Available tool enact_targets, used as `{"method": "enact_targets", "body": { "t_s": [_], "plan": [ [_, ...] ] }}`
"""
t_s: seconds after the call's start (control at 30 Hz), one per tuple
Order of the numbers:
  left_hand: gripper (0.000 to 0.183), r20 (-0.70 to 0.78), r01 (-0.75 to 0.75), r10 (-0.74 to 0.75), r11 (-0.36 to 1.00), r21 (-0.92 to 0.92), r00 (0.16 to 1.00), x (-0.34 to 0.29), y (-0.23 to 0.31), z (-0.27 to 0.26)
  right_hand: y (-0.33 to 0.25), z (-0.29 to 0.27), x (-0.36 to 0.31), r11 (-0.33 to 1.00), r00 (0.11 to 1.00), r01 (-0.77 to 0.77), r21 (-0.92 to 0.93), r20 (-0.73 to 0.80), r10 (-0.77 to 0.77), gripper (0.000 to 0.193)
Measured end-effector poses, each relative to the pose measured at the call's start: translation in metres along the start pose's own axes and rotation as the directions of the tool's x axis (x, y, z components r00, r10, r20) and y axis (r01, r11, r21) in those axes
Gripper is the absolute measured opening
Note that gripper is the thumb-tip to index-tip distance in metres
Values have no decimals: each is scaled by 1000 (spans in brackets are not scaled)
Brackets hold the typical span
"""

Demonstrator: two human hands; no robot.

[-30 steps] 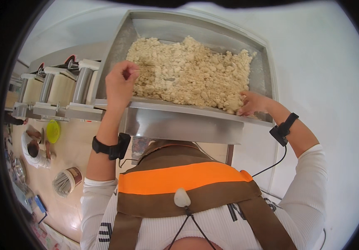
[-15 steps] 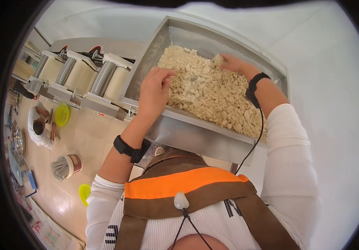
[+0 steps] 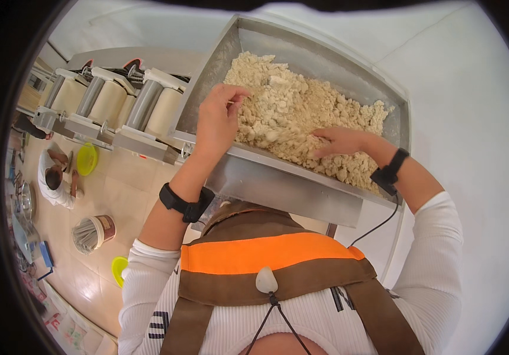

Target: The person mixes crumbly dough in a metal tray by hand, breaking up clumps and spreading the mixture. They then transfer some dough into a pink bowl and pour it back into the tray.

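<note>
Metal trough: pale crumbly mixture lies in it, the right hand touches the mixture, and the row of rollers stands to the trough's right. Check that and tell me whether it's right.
Not quite: the row of rollers stands to the metal trough's left, as the head view shows. Pale crumbly mixture does lie in it, and the right hand touches the mixture.

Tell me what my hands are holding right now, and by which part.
No hold is visible. The right hand is spread on the crumbly mixture; the left hand is curled, and whether it pinches anything can't be told.
</note>
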State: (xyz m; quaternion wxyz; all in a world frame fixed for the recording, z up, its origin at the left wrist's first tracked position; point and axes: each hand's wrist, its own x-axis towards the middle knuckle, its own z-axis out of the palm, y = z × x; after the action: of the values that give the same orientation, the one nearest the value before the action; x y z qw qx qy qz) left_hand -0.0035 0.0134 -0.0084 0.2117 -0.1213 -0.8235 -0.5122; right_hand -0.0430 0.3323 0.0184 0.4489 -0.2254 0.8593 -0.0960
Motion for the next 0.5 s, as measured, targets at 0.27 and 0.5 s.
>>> {"method": "enact_targets", "body": {
  "t_s": [0.27, 0.5],
  "plan": [
    [19, 26, 38, -38, 999, 13, 999, -2, 4, -1, -1, 27, 3, 917, 894, 370, -146, -212, -395, 49],
    [14, -19, 36, -37, 999, -17, 999, -3, 5, -1, 12, -6, -1, 794, 971, -98, -600, 117, 209, 37]
  ]
}}
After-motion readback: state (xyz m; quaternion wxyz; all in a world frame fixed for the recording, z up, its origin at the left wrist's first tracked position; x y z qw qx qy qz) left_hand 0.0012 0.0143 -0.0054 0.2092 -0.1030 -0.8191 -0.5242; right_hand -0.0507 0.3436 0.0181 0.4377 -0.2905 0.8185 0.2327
